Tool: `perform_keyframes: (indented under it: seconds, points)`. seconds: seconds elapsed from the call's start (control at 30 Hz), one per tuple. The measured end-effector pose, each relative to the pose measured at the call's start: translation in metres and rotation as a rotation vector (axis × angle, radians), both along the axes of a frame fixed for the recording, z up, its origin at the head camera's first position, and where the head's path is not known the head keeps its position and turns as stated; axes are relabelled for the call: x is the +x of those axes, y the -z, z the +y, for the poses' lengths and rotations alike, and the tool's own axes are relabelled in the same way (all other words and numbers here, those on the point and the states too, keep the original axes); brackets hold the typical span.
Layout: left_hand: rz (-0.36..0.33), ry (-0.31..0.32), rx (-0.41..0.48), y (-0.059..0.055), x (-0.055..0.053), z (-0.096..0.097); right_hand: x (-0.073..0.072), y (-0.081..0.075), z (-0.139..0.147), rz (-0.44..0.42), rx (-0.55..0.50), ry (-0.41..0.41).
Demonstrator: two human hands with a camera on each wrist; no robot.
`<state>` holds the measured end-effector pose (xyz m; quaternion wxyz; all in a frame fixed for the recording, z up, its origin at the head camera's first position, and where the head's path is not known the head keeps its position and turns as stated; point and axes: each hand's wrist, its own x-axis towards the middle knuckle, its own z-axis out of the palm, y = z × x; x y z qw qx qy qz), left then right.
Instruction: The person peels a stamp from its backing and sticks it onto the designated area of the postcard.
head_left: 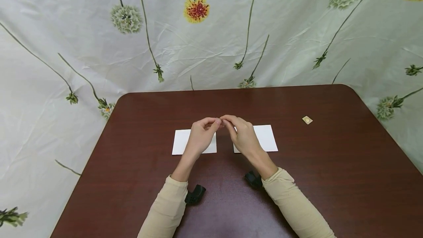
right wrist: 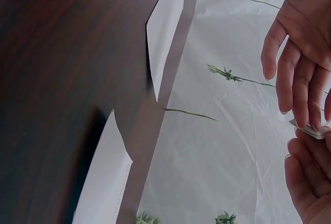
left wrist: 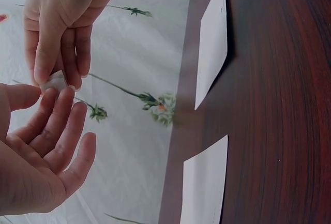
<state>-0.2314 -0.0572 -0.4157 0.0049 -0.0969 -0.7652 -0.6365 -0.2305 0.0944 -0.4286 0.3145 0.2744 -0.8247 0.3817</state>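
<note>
Both hands meet in front of me above the table, fingertips together around a small whitish packet (left wrist: 56, 82). My left hand (head_left: 200, 137) pinches it between thumb and fingertips. From the other side, my right hand (head_left: 243, 135) grips it with bent fingers and thumb. In the right wrist view a thin edge of the packet (right wrist: 309, 129) shows between the two sets of fingertips; the rest is covered. A white card (head_left: 180, 140) lies below the left hand, and a second white card (head_left: 266, 139) lies below the right, each partly hidden by a hand.
A small beige square (head_left: 307, 120) with a pale round centre lies on the dark brown table (head_left: 337, 168), to the right of the cards. Behind the table's far edge hangs a white flower-printed cloth (head_left: 211, 54). Black wrist devices (head_left: 195, 195) sit beneath both forearms.
</note>
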Motion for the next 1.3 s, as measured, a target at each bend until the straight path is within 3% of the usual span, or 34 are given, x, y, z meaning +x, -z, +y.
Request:
perform_keyframes:
  seconds: [0.93,1.3]
  points:
    - [0.042,-0.022,-0.079,0.0004,0.0001,-0.0012,0.0005,0.001,0.0002,0.012,0.042,-0.006]
    - [0.081,-0.036,-0.075,0.0017,0.0012,-0.0001,0.0002,0.0002,-0.0011,-0.06,-0.067,-0.048]
